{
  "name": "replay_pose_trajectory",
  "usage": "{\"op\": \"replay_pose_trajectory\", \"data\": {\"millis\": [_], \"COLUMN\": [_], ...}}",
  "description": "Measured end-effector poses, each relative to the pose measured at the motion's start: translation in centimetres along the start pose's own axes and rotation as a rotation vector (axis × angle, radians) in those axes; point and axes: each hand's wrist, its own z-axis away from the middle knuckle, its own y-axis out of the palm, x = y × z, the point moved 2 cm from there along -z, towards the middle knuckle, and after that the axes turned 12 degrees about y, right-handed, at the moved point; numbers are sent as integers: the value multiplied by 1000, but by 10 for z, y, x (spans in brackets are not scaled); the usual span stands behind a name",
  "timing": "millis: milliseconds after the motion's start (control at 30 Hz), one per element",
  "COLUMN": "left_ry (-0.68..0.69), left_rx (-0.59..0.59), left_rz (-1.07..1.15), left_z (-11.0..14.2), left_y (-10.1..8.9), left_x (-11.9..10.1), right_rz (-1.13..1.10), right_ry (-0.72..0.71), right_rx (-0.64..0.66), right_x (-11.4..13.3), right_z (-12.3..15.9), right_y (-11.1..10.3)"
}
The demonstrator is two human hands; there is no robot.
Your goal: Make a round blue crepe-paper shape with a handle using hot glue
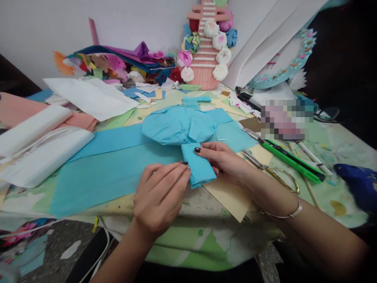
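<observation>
Across the paper-strewn tabletop [350,143], a blue paper packet [198,167], seemingly already folded, is pinched between left hand [163,190] and right hand [225,161], while a long blue sheet [100,177] is left flat.

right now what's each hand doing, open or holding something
Left hand: at the left edge of the folded blue paper; whether it grips cannot be told.
Right hand: closed, holding that folded blue paper.

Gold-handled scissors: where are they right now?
In the head view, the scissors lie right of centre, between the right hand and the green cutter.
</observation>
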Motion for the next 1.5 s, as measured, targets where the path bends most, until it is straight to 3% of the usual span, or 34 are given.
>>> {"op": "replay_pose_trajectory", "data": {"millis": [200,500,733,967,1300,1500], "left_ry": [30,36,111,93,93,-85], "left_rx": [40,110,95,131,91,-108], "left_rz": [-72,-81,-60,-48,28,122], "left_z": [2,7,3,3,0,-9], "left_y": [-2,-13,-12,-14,-23,-15], "left_x": [3,-10,-9,-6,-17,-13], "right_rz": [9,-5,-27,-30,-93,-113], "right_ry": [1,-14,-3,-5,5,-44], "right_rx": [13,7,-1,27,-5,2], "right_x": [-1,0,1,0,2,1], "right_z": [0,1,1,1,2,2], "right_y": [-2,-1,-1,0,0,-3]}}
